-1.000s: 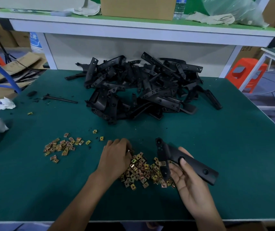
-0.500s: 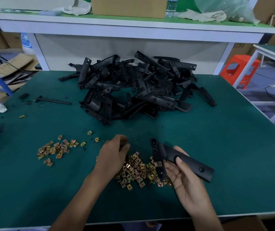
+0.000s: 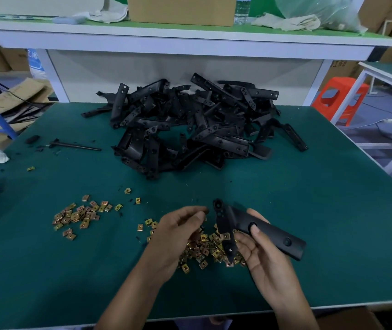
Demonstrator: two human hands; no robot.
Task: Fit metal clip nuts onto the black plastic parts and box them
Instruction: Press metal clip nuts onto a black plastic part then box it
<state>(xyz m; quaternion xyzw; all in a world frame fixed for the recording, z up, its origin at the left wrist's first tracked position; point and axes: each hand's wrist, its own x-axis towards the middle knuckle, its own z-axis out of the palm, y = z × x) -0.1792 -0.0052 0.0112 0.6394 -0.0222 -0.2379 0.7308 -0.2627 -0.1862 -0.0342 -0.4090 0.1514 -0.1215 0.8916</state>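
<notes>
- Right hand [image 3: 264, 256]: we are gripping one black plastic part [image 3: 274, 235] in it, thumb pressing on top, above the green table [image 3: 333, 222] near its front edge
- Fitted clip nut [image 3: 225, 236]: sitting on that part's narrow arm
- Left hand [image 3: 178, 234]: fingers are curling over the loose nut pile [image 3: 204, 250]; we cannot tell whether they are pinching a nut
- Part heap [image 3: 190, 125]: lying at the table's far side, well apart from both hands
</notes>
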